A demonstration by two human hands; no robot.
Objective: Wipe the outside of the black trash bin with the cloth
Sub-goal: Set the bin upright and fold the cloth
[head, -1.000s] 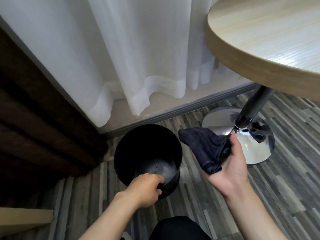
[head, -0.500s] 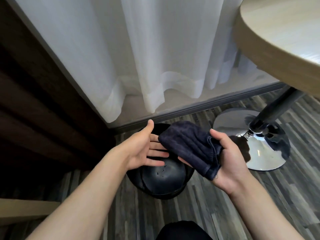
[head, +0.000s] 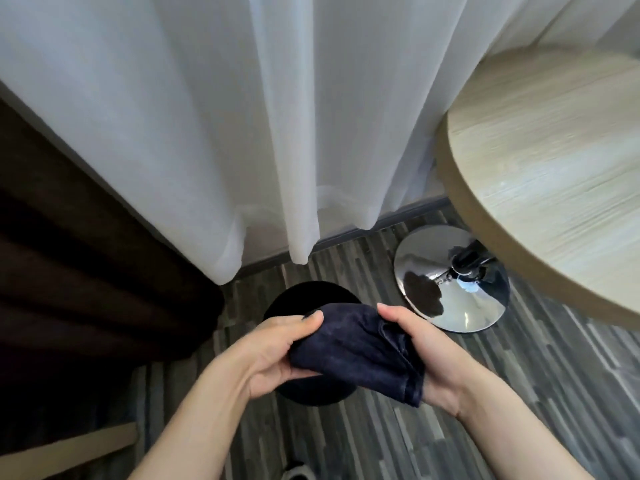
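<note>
The round black trash bin (head: pixel 304 296) stands on the floor below my hands, its opening facing up; only its far rim and a strip of its near side show. A dark navy cloth (head: pixel 356 344), folded and bunched, is held above the bin between both hands. My left hand (head: pixel 277 348) pinches the cloth's left edge with thumb on top. My right hand (head: pixel 426 355) grips the bunched right end. Neither hand touches the bin.
A white sheer curtain (head: pixel 242 133) hangs behind the bin down to a grey baseboard. A dark brown drape (head: pixel 86 289) is on the left. A round wooden table (head: pixel 554 168) with a chrome pedestal base (head: pixel 450 292) stands right of the bin. The floor is grey striped planks.
My left hand left the bin's rim, rose, and took hold of the cloth's left edge. The cloth now spans both hands above the bin. The view rose and shifted.
</note>
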